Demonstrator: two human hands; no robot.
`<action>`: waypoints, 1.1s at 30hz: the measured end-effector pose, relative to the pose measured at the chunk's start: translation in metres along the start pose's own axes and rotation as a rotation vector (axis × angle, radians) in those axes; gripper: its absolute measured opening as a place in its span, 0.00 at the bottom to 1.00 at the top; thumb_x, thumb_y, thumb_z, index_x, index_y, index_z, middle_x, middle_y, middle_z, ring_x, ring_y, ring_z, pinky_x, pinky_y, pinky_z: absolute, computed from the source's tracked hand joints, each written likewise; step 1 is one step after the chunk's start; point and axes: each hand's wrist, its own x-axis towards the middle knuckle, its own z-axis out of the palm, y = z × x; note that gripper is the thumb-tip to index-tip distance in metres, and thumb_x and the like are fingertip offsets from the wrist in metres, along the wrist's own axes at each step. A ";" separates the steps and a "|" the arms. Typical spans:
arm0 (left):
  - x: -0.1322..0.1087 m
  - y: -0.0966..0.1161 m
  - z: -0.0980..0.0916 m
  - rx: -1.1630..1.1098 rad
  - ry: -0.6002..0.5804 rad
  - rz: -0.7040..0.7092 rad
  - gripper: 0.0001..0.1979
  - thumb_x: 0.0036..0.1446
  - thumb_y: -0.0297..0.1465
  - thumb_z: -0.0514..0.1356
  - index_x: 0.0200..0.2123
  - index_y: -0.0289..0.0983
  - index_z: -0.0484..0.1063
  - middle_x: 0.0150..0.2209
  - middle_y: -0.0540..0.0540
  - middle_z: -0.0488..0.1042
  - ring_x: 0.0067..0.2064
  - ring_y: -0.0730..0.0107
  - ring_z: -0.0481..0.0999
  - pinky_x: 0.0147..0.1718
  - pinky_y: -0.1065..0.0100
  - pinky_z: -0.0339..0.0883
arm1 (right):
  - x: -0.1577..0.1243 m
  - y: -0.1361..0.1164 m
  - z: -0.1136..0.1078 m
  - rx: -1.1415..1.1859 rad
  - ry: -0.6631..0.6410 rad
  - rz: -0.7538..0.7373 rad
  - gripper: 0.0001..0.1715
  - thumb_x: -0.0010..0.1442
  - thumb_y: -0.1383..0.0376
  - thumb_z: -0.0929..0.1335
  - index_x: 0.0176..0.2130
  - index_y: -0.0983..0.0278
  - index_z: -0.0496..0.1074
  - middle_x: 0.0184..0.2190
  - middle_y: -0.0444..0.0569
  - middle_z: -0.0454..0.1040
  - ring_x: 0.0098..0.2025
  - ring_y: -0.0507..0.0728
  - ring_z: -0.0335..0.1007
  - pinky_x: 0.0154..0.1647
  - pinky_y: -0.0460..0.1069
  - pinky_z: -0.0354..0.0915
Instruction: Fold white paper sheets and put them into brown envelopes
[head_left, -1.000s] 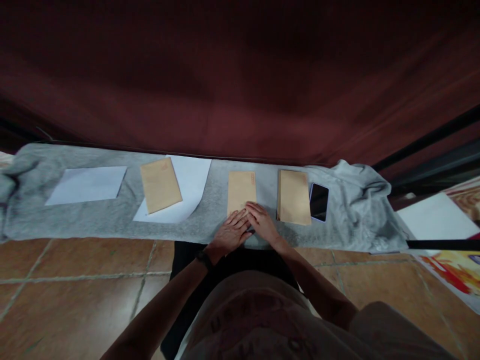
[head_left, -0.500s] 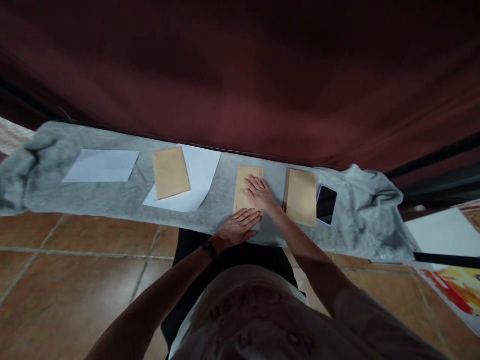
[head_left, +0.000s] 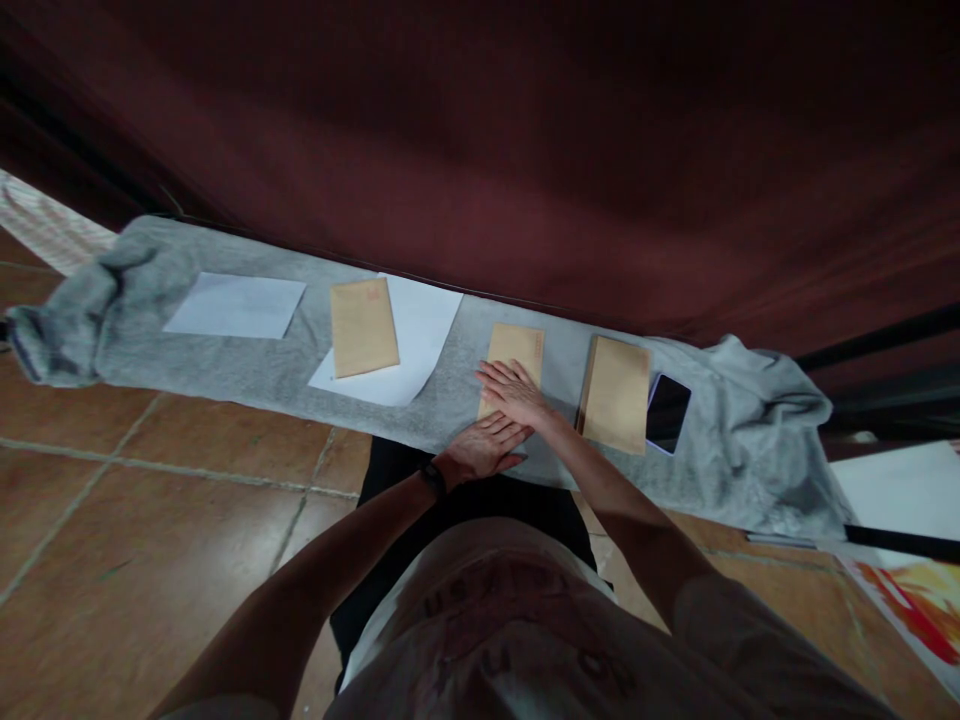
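Observation:
A brown paper envelope (head_left: pixel 523 347) lies flat on the grey cloth in front of me, its near part covered by my hands. My right hand (head_left: pixel 515 392) rests open and flat on the envelope, fingers stretched toward the left. Just below it, my left hand (head_left: pixel 486 445) lies at the envelope's near edge, fingers extended, with a dark band on the wrist. The fingertips of the left hand meet the underside of the right hand. To the right sits a stack of brown envelopes (head_left: pixel 617 395).
A phone (head_left: pixel 668 413) lies against the stack's right side. Left of me, another brown envelope (head_left: pixel 364 328) rests on a large white sheet (head_left: pixel 424 325), with a white paper (head_left: pixel 236 306) farther left. Grey cloth (head_left: pixel 300 385) covers the narrow surface; a dark red curtain (head_left: pixel 480 150) hangs behind.
My right hand has slid down the envelope toward me and now meets my left hand, uncovering the envelope's upper part. The whole view has shifted and tilted slightly.

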 end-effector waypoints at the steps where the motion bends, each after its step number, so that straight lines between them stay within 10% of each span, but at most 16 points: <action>1: 0.000 0.000 0.001 0.004 0.013 0.008 0.28 0.71 0.44 0.54 0.68 0.35 0.64 0.67 0.39 0.68 0.70 0.57 0.64 0.70 0.54 0.54 | 0.000 0.003 -0.001 0.001 0.002 0.005 0.28 0.76 0.55 0.56 0.71 0.55 0.59 0.75 0.42 0.53 0.75 0.58 0.48 0.77 0.62 0.42; 15: -0.005 -0.005 0.004 0.001 0.108 0.039 0.29 0.71 0.43 0.54 0.68 0.34 0.63 0.69 0.36 0.65 0.71 0.58 0.62 0.70 0.55 0.58 | -0.006 0.026 -0.005 -0.047 0.143 0.286 0.32 0.76 0.57 0.55 0.73 0.66 0.55 0.75 0.54 0.48 0.76 0.62 0.45 0.76 0.62 0.43; 33: -0.010 0.008 0.011 0.098 0.191 -0.225 0.25 0.70 0.29 0.47 0.66 0.32 0.67 0.65 0.36 0.70 0.68 0.58 0.67 0.67 0.53 0.63 | -0.133 -0.034 0.014 -0.032 0.171 0.082 0.34 0.75 0.55 0.59 0.74 0.64 0.51 0.74 0.53 0.54 0.75 0.60 0.51 0.76 0.61 0.47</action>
